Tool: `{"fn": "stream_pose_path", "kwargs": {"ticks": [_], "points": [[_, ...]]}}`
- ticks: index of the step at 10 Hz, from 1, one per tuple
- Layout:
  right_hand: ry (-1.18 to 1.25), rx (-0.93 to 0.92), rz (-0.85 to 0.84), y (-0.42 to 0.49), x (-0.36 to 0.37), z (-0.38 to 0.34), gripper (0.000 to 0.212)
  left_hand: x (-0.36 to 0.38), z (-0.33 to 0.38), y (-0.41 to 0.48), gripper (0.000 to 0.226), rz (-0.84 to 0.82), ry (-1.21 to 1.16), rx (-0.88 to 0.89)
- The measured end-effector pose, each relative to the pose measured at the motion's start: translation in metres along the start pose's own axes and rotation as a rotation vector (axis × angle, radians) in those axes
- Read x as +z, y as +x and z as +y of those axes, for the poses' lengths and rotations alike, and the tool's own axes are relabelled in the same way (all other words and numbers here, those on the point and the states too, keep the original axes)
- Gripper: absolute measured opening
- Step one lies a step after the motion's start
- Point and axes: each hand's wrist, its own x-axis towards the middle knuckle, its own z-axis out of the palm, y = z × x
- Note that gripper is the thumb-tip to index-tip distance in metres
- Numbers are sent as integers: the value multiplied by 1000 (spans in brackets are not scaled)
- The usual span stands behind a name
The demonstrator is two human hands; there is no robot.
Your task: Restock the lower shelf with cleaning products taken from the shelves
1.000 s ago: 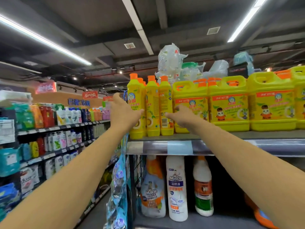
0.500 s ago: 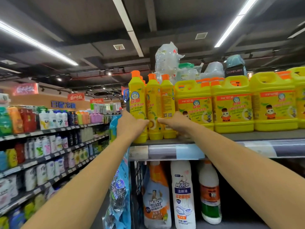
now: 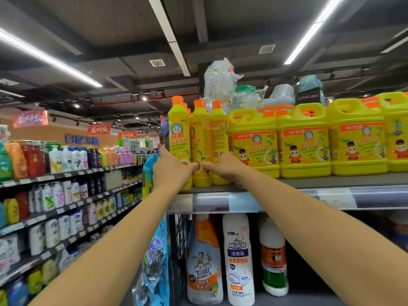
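Three slim yellow dish-soap bottles with orange caps stand at the left end of the top shelf: left bottle, middle bottle, right bottle. My left hand wraps the lower part of the left bottle, thumb on its outer side and fingers across the front. My right hand curls round the base of the right bottle. Both sets of fingertips nearly meet over the middle bottle. On the lower shelf stand an orange-and-white Mr Muscle bottle, a white one and a third white bottle.
Several large yellow jugs fill the top shelf to the right of the slim bottles. Plastic-wrapped goods are piled behind them. Blue bags hang at the shelf's left end. Across the aisle, shelves hold many bottles.
Both hands have moved down the slim bottles and closed in round their lower parts, fingertips now nearly meeting. The camera has come closer to the shelf.
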Motion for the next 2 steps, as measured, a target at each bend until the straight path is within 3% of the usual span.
{"fn": "stream_pose_path", "kwargs": {"ticks": [1,2], "points": [[-95,-53,-8,-9,-11,3,49,0,4,-19,87,286,178,242],[-100,-133,74,-19,-25,14,45,9,22,-36,54,374,200,592]]}}
